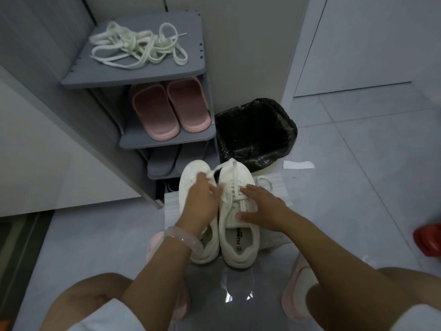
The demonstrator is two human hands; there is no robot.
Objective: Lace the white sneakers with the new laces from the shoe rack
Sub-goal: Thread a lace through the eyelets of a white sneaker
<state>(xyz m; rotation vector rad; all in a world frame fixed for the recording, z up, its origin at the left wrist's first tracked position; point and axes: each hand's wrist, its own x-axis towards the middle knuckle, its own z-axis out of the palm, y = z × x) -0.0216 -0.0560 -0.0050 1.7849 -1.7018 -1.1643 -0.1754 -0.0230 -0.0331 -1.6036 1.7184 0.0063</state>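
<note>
Grey floor tiles point(358, 187) carry two white sneakers point(238, 225). A white lace end point(222, 167) is pinched by the left hand point(202, 199). The right sneaker is pressed by the open-fingered right hand point(262, 206).

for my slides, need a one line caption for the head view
Left hand pinches a lace while right hand steadies the right sneaker.

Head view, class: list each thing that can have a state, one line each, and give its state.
Right sneaker: partly laced, right hand resting on it.
Left sneaker: lacing hidden by left hand.
Lace: pinched by left hand.
Spare laces: tangled on rack top.
Pink slippers: shelved.
Bin: open, bag-lined.
</note>
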